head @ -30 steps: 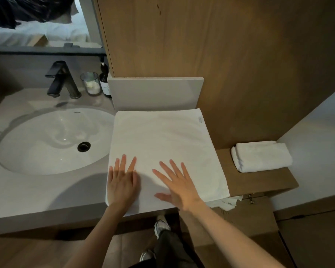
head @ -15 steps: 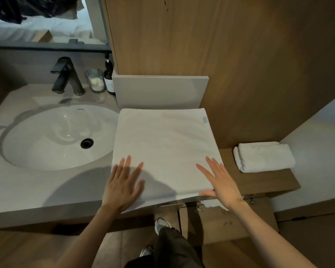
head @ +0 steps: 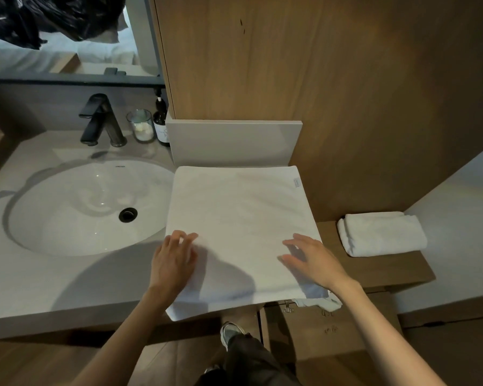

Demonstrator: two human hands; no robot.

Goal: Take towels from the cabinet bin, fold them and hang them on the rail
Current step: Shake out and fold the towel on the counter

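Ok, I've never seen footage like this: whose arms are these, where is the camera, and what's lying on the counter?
No machine here: these are a person's bare arms, filmed by one camera worn on their head, looking down. Both hands are at the near end of a white towel spread flat on the counter, right of the sink. The right hand has its fingers spread; the left hand is blurred, so I cannot tell whether it pinches the towel's edge. A second, folded towel sits on the wooden shelf further right. Behind the sink stand a black faucet, a glass jar and a dark bottle.
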